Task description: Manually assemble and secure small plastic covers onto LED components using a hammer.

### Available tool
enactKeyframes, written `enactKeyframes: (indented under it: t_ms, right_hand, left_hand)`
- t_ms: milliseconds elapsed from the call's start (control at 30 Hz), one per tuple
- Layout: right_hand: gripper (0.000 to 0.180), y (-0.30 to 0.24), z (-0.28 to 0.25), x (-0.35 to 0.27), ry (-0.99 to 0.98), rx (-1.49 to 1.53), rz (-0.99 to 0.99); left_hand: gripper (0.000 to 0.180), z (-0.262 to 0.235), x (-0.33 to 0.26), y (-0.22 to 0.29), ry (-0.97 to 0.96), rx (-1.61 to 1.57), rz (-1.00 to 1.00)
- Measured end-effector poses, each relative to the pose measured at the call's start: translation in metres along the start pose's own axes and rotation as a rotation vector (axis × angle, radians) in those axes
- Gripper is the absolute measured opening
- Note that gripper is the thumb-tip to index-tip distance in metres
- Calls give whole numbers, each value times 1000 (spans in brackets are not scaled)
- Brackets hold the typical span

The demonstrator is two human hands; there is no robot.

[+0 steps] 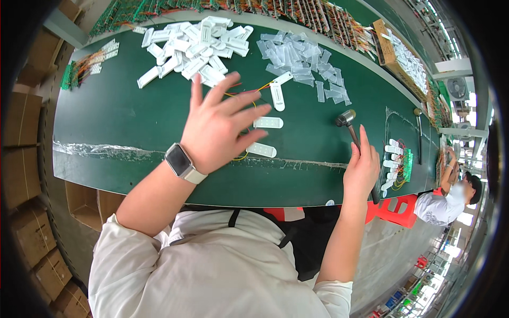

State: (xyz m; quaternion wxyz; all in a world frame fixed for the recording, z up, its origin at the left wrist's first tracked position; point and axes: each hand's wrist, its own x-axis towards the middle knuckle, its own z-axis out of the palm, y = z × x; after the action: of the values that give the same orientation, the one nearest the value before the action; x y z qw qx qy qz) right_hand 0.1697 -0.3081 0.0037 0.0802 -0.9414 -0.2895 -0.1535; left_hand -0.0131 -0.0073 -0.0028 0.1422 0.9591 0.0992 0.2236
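Note:
My left hand (220, 124), with a watch on its wrist, is spread open above the green table, holding nothing. Beside and partly beneath its fingers lie small white LED strips, one (269, 123) near the ring finger and another (262, 150) by the thumb. Beyond them rests a white slotted casing (277, 96) with red and yellow wires close by; the hand hides part of the wiring. My right hand (362, 172) is closed around the handle of a hammer (345, 117), whose round head is tilted up over the table.
White plastic casings (196, 47) are heaped at the far left, clear plastic covers (302, 55) at the far middle. White pieces wired to a green circuit board (407, 165) and a second hammer (419, 132) lie right. A person (442, 204) sits beyond a red stool (400, 211).

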Motion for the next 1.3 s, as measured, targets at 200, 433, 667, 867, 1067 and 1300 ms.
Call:
enactKeyframes:
  t_ms: [200, 433, 667, 867, 1067, 1300]
  right_hand:
    - [46, 0, 18, 4, 253, 24, -74]
    - [29, -86, 13, 37, -4, 544, -139]
    - [27, -141, 35, 66, -164, 532, -135]
    - [17, -114, 38, 65, -62, 473, -321]
    - [11, -87, 22, 49, -261, 723, -309]
    - [19, -88, 31, 60, -113, 645, -335]
  left_hand:
    - [57, 11, -10, 12, -194, -93, 192]
    - [51, -8, -10, 26, -249, 2, 183]
    - [40, -35, 14, -2, -46, 19, 122]
    - [29, -22, 44, -33, -103, 91, -24]
    - [21, -12, 47, -25, -167, 29, -58]
    - [10, 11, 48, -41, -13, -95, 32]
